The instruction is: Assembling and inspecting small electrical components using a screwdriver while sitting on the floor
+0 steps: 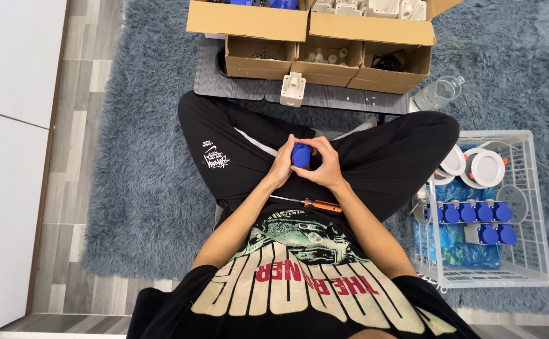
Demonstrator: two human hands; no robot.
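Observation:
I sit cross-legged on a rug and hold a small blue plastic part [301, 155] over my lap. My left hand [282, 164] grips it from the left and my right hand [326, 164] from the right, fingers curled over its top. An orange-handled screwdriver [309, 203] lies across my lap just below my wrists. A white plastic housing [293, 88] stands on the low grey board [237, 85] in front of my knees.
Several open cardboard boxes [325, 59] with small parts sit on the board. A white wire basket [526, 194] at my right holds blue-capped assemblies [469, 213] and round white fittings [485, 166]. A clear plastic jug [439, 94] lies beside the board on the grey-blue rug [142, 188].

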